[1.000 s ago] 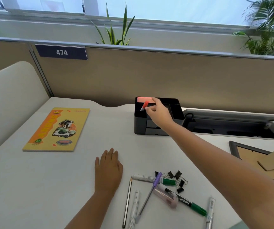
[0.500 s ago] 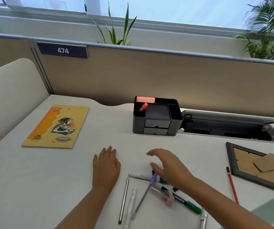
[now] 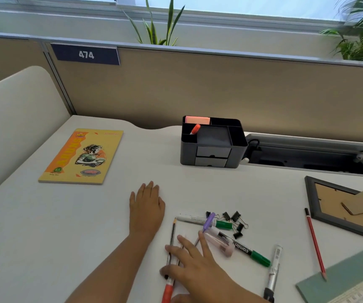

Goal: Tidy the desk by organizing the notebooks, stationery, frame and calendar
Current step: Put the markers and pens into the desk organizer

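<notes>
Pencil (image 3: 172,239): thin, dark, lying lengthwise on the counter (image 3: 88,215) at the left edge of the loose stationery heap, tip pointing away from the person. Right hand (image 3: 194,265): laid over the pencil's near half with fingers spread and fairly straight, touching it and a pen beside it; nothing is gripped yet. A red-ended pen (image 3: 167,290) shows from under the same hand. Left hand (image 3: 146,207): flat on the counter, fingers straight, holding nothing, just left of the pencil.

Step in hand, as judged: collecting the next writing item for the organizer (image 3: 213,145). To do it well, pinch one item near its middle and lift it straight up so its neighbours do not roll; drop it upright in the front-left slot, where one red-capped pen (image 3: 195,129) already stands.

Adjacent stock: two green-capped markers (image 3: 206,221) (image 3: 241,248), a purple pen (image 3: 206,224) crossing them, a pinkish clear case (image 3: 219,242), a silver pen (image 3: 273,270), a cluster of black binder clips (image 3: 234,221).

Further out: red pencil (image 3: 315,243), face-down picture frame (image 3: 346,206) and green board (image 3: 342,274) to the right; yellow notebook (image 3: 81,156) well apart at far left.

Obstructions: the overlapping pens and markers may drag along; the clips sit between heap and organizer.
</notes>
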The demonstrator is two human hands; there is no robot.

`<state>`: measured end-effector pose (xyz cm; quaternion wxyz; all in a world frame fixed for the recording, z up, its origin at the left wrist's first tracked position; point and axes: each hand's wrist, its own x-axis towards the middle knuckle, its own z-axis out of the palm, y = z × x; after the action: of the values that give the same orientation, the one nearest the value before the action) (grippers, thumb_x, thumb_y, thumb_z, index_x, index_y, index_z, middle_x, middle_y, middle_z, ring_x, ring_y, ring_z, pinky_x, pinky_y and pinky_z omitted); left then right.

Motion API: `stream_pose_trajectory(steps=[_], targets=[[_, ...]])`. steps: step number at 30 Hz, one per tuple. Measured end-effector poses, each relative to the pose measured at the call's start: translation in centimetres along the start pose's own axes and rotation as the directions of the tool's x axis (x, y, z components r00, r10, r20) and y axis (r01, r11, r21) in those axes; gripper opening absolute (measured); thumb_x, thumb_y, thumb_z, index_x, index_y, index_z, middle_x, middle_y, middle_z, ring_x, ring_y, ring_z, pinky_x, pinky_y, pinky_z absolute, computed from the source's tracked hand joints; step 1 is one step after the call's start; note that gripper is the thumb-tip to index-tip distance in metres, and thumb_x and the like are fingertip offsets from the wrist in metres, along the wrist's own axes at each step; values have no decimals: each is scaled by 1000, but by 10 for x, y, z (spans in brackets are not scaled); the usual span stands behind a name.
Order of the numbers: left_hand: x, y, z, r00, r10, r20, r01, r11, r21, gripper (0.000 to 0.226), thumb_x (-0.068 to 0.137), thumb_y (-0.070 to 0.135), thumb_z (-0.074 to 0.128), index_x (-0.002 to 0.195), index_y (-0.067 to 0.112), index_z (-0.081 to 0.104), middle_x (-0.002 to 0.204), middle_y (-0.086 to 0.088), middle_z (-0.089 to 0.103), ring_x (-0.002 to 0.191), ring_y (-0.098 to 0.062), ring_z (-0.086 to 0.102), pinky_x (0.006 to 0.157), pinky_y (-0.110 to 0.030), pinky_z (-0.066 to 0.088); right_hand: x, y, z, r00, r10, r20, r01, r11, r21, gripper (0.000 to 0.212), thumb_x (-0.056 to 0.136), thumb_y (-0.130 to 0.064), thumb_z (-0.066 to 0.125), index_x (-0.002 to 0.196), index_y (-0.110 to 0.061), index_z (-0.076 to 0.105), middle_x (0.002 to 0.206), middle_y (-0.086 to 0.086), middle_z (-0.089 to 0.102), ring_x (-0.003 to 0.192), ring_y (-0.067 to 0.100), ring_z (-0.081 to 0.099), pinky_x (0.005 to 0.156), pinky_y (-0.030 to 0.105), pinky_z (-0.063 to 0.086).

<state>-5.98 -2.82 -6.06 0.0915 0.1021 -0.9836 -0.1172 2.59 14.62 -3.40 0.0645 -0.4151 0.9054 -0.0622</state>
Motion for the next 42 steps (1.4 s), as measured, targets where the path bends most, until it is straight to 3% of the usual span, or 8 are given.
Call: stream_pose_trajectory(steps=[5, 10, 14, 19, 23, 30, 37, 42], targets=[[1, -3, 0, 1000, 3, -1, -3, 1000, 11, 49, 83, 26, 27, 109, 5, 64, 116, -15, 64, 110, -33, 58, 89, -55, 44, 2, 0, 0, 995, -57, -87, 59, 998, 25, 7, 82, -47, 49, 87, -46, 54, 108, -18, 62, 110, 5, 58, 92, 56, 46], [-2, -3, 3, 1000, -2, 6, 2, 1000, 13, 50, 83, 26, 27, 108, 5, 64, 115, -14, 64, 109, -33, 59, 89, -55, 44, -5, 13, 2, 997, -73, -26, 73, 997, 15, 27, 97, -50, 24, 101, -55, 50, 112, -28, 55, 114, -6, 50, 103, 55, 38], [2, -3, 3, 1000, -5, -8, 5, 1000, 4, 50, 83, 27, 27, 108, 4, 65, 115, -15, 64, 109, -34, 59, 88, -56, 44, -6, 18, -13, 972, -59, -227, 79, 994, 76, 27, 94, -54, 28, 109, -55, 50, 115, -27, 52, 113, -7, 45, 103, 38, 38], [3, -1, 3, 1000, -11, 13, 11, 1000, 12, 51, 83, 27, 27, 108, 4, 65, 114, -15, 65, 108, -34, 60, 88, -55, 44, -1, 29, -62, 891, 196, -409, 22, 882, 470, 22, 85, -52, 53, 103, -42, 59, 81, -18, 56, 80, -4, 52, 80, 11, 36], [2, -1, 4, 1000, -17, 5, 17, 1000, -3, 51, 83, 27, 27, 109, 4, 65, 115, -16, 64, 108, -34, 59, 89, -56, 44, 12, 51, -109, 808, 442, -390, 34, 626, 779, 18, 85, -21, 63, 98, -32, 61, 75, -12, 66, 67, 3, 60, 67, 20, 51], [3, 2, 1, 1000, -21, -6, 21, 1000, -17, 50, 82, 26, 27, 107, 5, 65, 113, -15, 65, 107, -33, 60, 87, -55, 45, 68, 107, -152, 668, 600, -439, 54, 550, 834, 14, 91, -25, 54, 105, -26, 57, 93, -7, 69, 94, 9, 65, 89, 31, 51], [3, 2, 2, 1000, -13, -9, 13, 1000, -21, 50, 82, 26, 28, 108, 5, 65, 114, -14, 65, 108, -33, 60, 88, -55, 44, 132, 131, -170, 676, 641, -363, 26, 472, 881, 15, 92, -25, 50, 107, -24, 55, 82, -7, 70, 94, 14, 63, 94, 35, 47], [4, 1, 2, 1000, -10, -1, 10, 1000, -6, 49, 81, 25, 29, 106, 6, 66, 113, -13, 66, 106, -32, 61, 86, -55, 46, 164, 143, -159, 707, 672, -222, -47, 358, 933, 29, 93, -25, 49, 121, -16, 50, 102, 9, 70, 91, 21, 66, 85, 25, 48]])
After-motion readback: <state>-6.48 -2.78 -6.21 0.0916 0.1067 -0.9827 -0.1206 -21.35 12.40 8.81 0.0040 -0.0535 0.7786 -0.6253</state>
